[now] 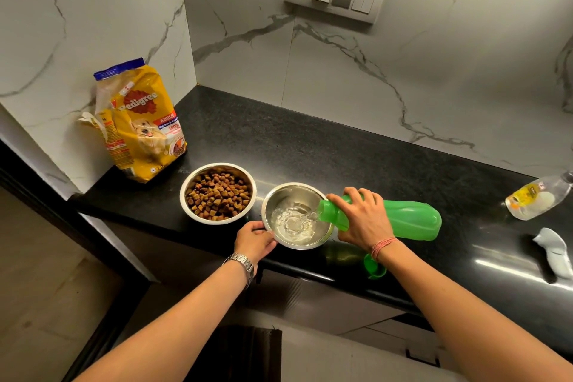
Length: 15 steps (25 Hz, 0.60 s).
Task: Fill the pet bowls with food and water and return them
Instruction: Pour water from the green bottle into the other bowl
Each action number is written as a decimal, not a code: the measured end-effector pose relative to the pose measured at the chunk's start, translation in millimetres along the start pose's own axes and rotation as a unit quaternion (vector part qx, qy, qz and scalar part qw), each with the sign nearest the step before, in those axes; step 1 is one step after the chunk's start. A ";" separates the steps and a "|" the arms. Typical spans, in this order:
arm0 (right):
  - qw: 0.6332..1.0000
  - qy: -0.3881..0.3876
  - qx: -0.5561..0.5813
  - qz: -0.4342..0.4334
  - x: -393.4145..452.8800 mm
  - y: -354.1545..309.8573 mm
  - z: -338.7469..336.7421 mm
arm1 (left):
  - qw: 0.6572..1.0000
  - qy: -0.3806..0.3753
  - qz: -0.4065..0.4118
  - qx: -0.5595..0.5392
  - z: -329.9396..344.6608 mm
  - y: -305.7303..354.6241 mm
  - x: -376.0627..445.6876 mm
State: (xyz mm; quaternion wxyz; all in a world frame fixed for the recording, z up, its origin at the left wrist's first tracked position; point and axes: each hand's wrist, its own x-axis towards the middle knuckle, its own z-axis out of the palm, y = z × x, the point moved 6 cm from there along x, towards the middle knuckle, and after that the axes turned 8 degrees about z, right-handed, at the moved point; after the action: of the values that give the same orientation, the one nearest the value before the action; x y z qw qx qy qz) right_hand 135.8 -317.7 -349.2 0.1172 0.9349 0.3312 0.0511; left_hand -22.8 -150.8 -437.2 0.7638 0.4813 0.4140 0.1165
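On the shiny black speckled bench, my right hand wraps around a smooth green plastic bottle, tipped so water splashes into a round steel bowl that my left hand grips by the rim, just beside a steel bowl of brown kibble.

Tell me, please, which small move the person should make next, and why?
Probably keep the green bottle tipped a little longer: water is streaming into the steel bowl, which looks only shallowly filled. The right hand grips the bottle, the left hand steadies the rim.
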 end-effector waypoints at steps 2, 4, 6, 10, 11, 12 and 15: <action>1.000 -0.001 0.001 0.000 1.3 1.2 0.6 | 1.000 0.001 0.000 0.000 -0.1 -0.8 0.6; 1.000 -0.003 -0.002 -0.001 2.8 1.7 0.9 | 1.000 -0.001 0.002 0.002 0.0 -0.5 1.0; 1.000 -0.005 -0.005 0.000 4.0 2.4 1.8 | 1.000 -0.003 0.000 0.002 0.5 -1.0 2.1; 1.000 -0.005 -0.001 -0.001 5.0 2.4 2.6 | 1.000 -0.005 0.002 0.003 -0.3 -1.4 3.1; 1.000 -0.003 0.003 -0.001 5.7 2.5 2.3 | 1.000 -0.005 0.003 0.004 -0.2 -1.2 3.5; 1.000 -0.001 0.005 -0.002 6.1 2.5 2.1 | 1.000 -0.005 0.004 0.005 -0.3 -1.0 3.7; 1.000 -0.001 0.000 -0.003 7.5 1.9 2.0 | 1.000 -0.005 0.002 0.003 0.0 -1.0 3.6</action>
State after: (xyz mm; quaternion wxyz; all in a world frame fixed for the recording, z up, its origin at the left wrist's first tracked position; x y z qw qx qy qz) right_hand 143.2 -314.7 -350.5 0.1182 0.9339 0.3337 0.0496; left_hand -20.7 -149.2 -439.9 0.7642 0.4853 0.4091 0.1144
